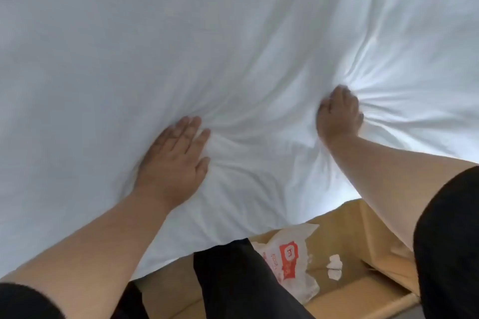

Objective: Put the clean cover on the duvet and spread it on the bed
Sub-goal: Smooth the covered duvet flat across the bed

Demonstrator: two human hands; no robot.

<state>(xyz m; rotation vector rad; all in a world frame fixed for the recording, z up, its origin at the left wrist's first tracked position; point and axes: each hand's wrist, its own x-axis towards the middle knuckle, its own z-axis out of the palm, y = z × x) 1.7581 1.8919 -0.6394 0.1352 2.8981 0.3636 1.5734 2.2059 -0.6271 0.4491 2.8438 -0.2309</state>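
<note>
The white duvet cover [233, 46] fills almost the whole view, spread over the bed with its near edge hanging toward me. My left hand [173, 160] lies flat on the fabric near that edge, fingers straight and pressing down, with wrinkles fanning out from it. Further right, my right hand [339, 114] has its fingers curled into a bunch of the cloth, and tight creases radiate from the grip. The duvet itself is not separately visible under the cover.
Below the bed's near edge stands an open cardboard box [363, 217] holding a white plastic bag with red print [290, 261] and small scraps of white paper [334, 264]. My dark trouser leg [233, 280] is against the bed.
</note>
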